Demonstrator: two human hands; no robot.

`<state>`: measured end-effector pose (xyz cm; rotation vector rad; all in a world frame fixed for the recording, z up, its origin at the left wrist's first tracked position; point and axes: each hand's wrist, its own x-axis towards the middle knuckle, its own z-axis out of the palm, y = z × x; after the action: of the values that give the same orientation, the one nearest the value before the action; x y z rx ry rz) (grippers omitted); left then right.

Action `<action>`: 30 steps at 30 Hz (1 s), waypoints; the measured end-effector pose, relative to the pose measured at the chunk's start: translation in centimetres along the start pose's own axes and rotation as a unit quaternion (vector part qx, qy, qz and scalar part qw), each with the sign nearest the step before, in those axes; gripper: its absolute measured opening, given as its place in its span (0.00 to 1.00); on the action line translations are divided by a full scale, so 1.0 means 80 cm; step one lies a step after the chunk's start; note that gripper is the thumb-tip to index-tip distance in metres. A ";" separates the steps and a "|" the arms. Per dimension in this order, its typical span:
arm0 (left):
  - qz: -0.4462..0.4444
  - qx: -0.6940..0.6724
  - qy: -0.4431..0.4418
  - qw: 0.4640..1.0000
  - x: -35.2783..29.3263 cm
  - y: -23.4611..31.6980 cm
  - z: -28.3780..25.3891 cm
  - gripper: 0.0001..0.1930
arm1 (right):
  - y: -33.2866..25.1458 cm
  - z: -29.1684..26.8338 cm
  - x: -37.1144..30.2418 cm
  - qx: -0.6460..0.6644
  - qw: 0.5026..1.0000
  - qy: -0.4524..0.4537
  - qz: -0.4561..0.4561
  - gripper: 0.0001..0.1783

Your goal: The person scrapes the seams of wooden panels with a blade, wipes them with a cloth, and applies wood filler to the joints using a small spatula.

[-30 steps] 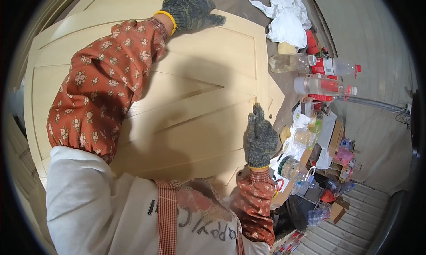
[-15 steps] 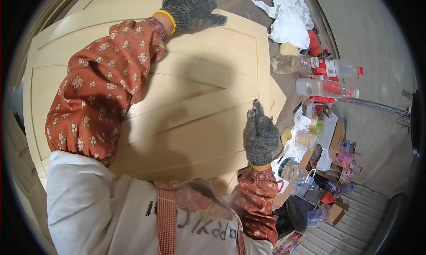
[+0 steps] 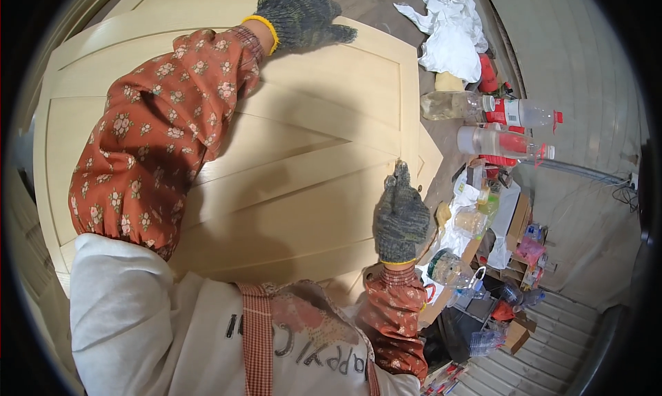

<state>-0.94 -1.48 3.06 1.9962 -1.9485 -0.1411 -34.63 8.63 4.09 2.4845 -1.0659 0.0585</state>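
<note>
A cream panel [image 3: 296,182] with recessed mouldings is the largest thing here, lying in the middle of the scene beneath the person's arms, with a broad shadow across it. More cream board [image 3: 429,158] pokes out as a pointed corner past its right edge. A pale wall [image 3: 579,182] rises on the far right. Over the left part of the panel stretches the rust-red floral left sleeve [image 3: 148,134]; the shorter right sleeve [image 3: 396,320] is nearer, at the right. A crumpled white sheet [image 3: 452,37] lies far right. The left hand [image 3: 296,17], in a dark knit glove, rests at the panel's far edge, one digit stretched rightward; the right hand [image 3: 401,217], gloved alike, lies at the right edge, its fingers close together and pointing far. Whether either grips the edge, I cannot tell. Beyond the right edge lie a clear bottle [image 3: 452,106] and a red-capped bottle [image 3: 534,113], side by side.
</note>
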 end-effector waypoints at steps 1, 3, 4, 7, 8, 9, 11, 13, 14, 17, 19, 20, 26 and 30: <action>0.000 0.003 -0.005 1.000 0.001 0.000 0.000 0.33 | -0.001 -0.002 0.001 0.008 0.998 -0.050 0.040 0.21; 0.003 0.009 -0.008 1.000 0.002 -0.001 0.002 0.32 | -0.004 -0.006 0.003 0.059 0.977 -0.171 0.113 0.20; 0.007 0.010 0.010 1.000 0.002 -0.001 0.003 0.32 | -0.005 -0.008 0.005 0.079 0.975 -0.154 0.140 0.19; 0.007 0.005 0.035 0.999 0.000 -0.002 0.007 0.32 | -0.008 -0.014 0.007 0.037 0.995 -0.057 0.070 0.19; 0.004 0.002 0.028 1.000 -0.001 -0.002 0.008 0.32 | -0.008 -0.015 0.009 0.024 0.998 -0.039 0.040 0.19; 0.000 -0.001 0.019 1.000 0.000 -0.002 0.008 0.32 | -0.009 -0.016 0.009 0.051 0.991 -0.085 0.095 0.20; -0.010 0.005 0.017 1.000 0.001 -0.002 0.009 0.32 | -0.011 -0.017 0.010 0.090 0.978 -0.127 0.139 0.20; -0.014 0.003 0.016 1.000 0.003 -0.002 0.010 0.32 | -0.012 -0.016 0.010 0.117 0.978 -0.127 0.119 0.20; -0.014 -0.002 0.015 1.000 0.003 -0.002 0.010 0.32 | -0.012 -0.016 0.009 0.080 0.988 -0.097 0.089 0.20; 0.001 0.007 0.059 0.998 -0.001 -0.002 0.012 0.32 | -0.011 -0.015 0.008 0.064 0.993 -0.034 0.098 0.20; 0.010 0.010 0.061 0.998 -0.001 -0.004 0.012 0.32 | -0.009 -0.014 0.006 0.094 0.985 -0.083 0.120 0.20; 0.007 0.006 0.041 0.999 0.000 -0.005 0.012 0.32 | -0.008 -0.013 0.005 0.111 0.980 -0.114 0.116 0.20; 0.007 -0.006 0.024 1.000 0.002 -0.006 0.010 0.31 | -0.004 -0.001 -0.003 0.110 0.990 0.004 0.086 0.22; 0.014 0.004 0.044 0.999 0.001 -0.006 0.013 0.31 | -0.006 0.002 -0.004 0.123 0.989 -0.027 0.083 0.22</action>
<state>-0.83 -1.78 1.94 1.9463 -1.9238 -0.0374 -34.51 9.08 3.70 2.6190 -1.3620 0.1834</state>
